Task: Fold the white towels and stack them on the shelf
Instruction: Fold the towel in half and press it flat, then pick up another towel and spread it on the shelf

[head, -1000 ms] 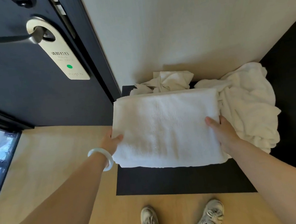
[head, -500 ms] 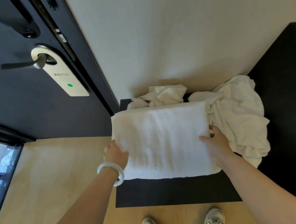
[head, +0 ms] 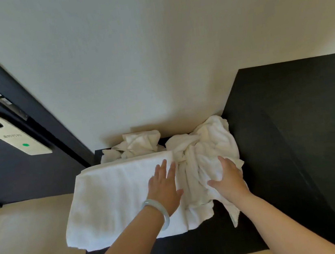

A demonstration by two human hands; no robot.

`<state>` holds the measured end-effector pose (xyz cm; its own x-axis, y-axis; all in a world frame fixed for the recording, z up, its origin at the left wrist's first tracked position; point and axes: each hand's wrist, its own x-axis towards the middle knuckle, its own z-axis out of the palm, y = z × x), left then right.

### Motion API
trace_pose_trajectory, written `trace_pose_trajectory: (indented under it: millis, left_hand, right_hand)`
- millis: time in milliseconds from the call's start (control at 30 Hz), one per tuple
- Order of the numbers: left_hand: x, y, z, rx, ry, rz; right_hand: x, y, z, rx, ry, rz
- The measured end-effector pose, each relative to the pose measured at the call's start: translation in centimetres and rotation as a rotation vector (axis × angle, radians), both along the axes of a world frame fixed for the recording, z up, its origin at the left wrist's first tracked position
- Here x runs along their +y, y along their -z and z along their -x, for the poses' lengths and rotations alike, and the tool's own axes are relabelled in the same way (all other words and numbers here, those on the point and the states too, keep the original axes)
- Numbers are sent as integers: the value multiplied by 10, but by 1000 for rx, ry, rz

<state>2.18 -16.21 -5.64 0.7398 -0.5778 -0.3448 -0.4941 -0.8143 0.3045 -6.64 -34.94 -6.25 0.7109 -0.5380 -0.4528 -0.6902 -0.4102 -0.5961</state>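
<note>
A folded white towel (head: 112, 200) lies flat on the low black shelf (head: 178, 251), overhanging its left edge. My left hand (head: 165, 189), with a pale bangle on the wrist, rests flat with straight fingers on the towel's right end. Beside it lies a crumpled white towel (head: 205, 149). My right hand (head: 228, 179) is on this heap, its fingers curled into the cloth. A smaller crumpled white towel (head: 139, 144) sits at the back against the wall.
A dark door (head: 8, 169) with a handle and a hanging door tag (head: 16, 138) stands at the left. A tall black panel (head: 303, 130) bounds the shelf on the right. Pale wooden floor (head: 28, 241) lies at the lower left.
The folded towel has been let go and lies further left on the shelf. My left hand moved onto its right end and my right hand moved onto the crumpled towel. The camera tilted up.
</note>
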Motion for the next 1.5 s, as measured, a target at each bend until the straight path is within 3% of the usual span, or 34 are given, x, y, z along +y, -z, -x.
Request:
trace_pose_trajectory:
  millis: [167,400,500,667,800,1000,1100,1267,1367,1500]
  left_hand:
    - [-75,22,3,91,174,-44]
    - [-111,57,-10,101,158,-290]
    - [-117,62,-25,32,121,-313]
    - [-112,40,-44,130,-48,-122]
    - [-119,-7,-58,146,-139,76]
    - [-154,-107,-65,322,-48,426]
    - [-176,-148,-59,227,-11,430]
    - [-208,-231,-55,147,-166,836]
    - [-244,-300,-46,43,-101,976]
    - [-325,-371,-12,48,-61,1144]
  right_hand:
    - [-41,27,-13,290,-114,107]
    - [-59,65,-33,242,21,6]
    - [-68,54,-37,49,131,-9]
    - [-81,-44,-52,-340,251,-46]
    - [-102,-150,-51,-518,269,-90]
    - [-139,-287,-31,-797,232,-200]
    - [-163,-331,-20,-881,264,-213]
    - [-227,-386,11,-1045,305,-272]
    - [-283,-420,35,-1165,383,-312]
    - [-373,-453,74,-1262,409,-346]
